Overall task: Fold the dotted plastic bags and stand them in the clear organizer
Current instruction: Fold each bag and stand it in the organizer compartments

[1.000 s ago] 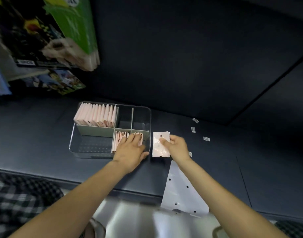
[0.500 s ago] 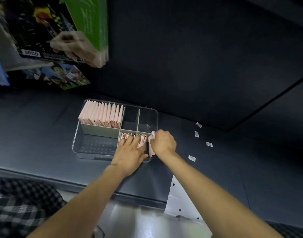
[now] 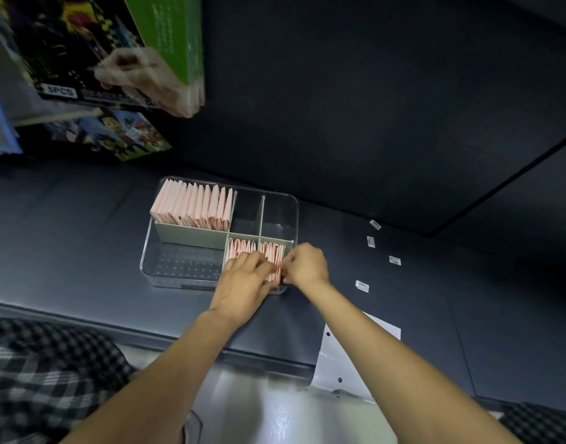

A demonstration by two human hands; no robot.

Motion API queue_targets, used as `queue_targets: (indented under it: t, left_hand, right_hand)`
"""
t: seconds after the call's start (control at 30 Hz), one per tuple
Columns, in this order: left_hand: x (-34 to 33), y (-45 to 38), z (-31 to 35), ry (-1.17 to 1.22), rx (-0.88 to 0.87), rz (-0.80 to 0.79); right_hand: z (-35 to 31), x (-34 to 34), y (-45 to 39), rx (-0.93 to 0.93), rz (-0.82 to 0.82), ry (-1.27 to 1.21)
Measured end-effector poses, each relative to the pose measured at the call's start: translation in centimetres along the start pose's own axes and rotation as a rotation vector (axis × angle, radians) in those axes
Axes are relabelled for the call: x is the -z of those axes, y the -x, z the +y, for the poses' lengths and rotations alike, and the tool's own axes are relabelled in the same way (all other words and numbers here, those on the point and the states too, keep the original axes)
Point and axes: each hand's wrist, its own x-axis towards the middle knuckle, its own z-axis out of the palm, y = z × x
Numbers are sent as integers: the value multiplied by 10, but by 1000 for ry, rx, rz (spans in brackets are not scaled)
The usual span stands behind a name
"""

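From the head camera we see the clear organizer (image 3: 153, 251) on the dark table (image 3: 67, 219). Folded pink bags (image 3: 192, 203) stand in its far-left compartment, more in the near-right ones. Our left hand (image 3: 243, 280) rests curled on that near row; our right hand (image 3: 307, 264) pinches a folded bag (image 3: 275, 274) at its right end. A flat dotted bag (image 3: 336, 363) lies near-right.
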Motion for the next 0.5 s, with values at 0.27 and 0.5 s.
queue_targets:
  t: [0.27,0.5]
  left_hand:
    - [2,12,33,60,-81,55]
    - [-43,51,89,61,-308,-408]
  right_hand:
    - [42,17,31,171,222,-102]
    - [207,30,98,-107,442,-329]
